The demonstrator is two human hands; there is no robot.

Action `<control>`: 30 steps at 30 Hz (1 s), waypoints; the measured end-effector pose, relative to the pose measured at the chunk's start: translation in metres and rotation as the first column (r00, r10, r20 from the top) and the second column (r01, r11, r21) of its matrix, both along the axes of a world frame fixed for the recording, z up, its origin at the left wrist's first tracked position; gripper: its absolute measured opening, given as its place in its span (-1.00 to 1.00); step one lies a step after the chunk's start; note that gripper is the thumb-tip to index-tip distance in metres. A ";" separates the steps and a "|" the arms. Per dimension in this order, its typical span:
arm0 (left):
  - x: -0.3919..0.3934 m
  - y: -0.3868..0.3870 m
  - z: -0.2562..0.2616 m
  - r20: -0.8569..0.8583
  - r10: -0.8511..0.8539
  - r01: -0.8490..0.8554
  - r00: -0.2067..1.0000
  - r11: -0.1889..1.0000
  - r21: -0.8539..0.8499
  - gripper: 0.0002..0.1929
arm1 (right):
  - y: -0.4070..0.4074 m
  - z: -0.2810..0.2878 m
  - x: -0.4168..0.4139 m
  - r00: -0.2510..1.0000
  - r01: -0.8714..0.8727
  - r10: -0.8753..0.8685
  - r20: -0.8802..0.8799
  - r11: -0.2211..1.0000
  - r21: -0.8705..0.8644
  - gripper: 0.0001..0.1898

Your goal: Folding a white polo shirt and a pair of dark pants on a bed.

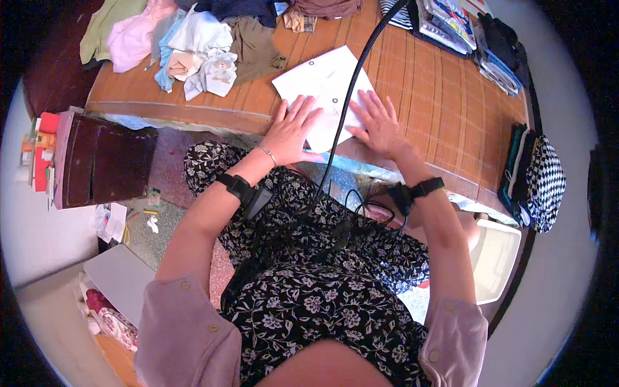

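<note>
A white garment (pixel 333 65), folded into a flat, pointed shape with dark round snaps or buttons, lies on a brown slatted mat (pixel 425 106) near its front edge. My left hand (pixel 292 130) rests flat on the garment's left side, its thumb near the front corner. Across from it, my right hand (pixel 379 121) lies palm down over the right edge, fingers spread. Neither hand grips the cloth. A black cable (pixel 355 77) hangs between the hands, crossing in front of the garment and hiding a strip of it.
Loose clothes (pixel 198 43) are heaped at the back left, beside brown trousers (pixel 256 48). Folded clothes (pixel 445 29), some in clear bags, are stacked back right. A checkered cloth (pixel 546 184) stands at the right edge. A dark cabinet (pixel 116 159) is left; a pale plastic bin (pixel 495 261), right.
</note>
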State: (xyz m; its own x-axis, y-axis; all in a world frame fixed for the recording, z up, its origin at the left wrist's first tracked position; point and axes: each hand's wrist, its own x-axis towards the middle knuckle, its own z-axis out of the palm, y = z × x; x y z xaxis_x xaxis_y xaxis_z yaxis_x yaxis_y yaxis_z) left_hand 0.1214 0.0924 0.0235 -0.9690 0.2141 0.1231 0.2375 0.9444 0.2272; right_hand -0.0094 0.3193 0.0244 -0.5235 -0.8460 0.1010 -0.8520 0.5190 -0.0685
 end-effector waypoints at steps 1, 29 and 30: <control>0.002 -0.003 -0.001 0.023 -0.013 0.014 1.000 1.000 -0.012 0.01 | -0.002 0.004 0.006 1.000 -0.001 0.001 -0.007 1.000 -0.005 -0.34; -0.023 -0.054 0.003 0.199 0.496 -0.254 0.845 0.043 0.966 -0.39 | -0.049 0.058 -0.013 0.937 0.302 -0.142 0.319 0.788 -0.537 -0.78; -0.027 -0.057 0.003 0.199 0.485 -0.247 0.851 0.035 0.968 -0.37 | -0.045 0.044 -0.034 0.931 0.316 -0.082 0.356 0.671 -0.671 -0.77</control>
State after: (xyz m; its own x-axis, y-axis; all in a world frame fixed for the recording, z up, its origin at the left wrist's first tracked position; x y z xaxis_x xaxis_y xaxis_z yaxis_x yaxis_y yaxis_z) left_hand 0.0944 0.0351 0.0261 -0.8207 -0.5705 0.0327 0.0743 -0.0498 0.9960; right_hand -0.0435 0.2745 0.0689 -0.7729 -0.4506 0.4468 -0.6167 0.3675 -0.6961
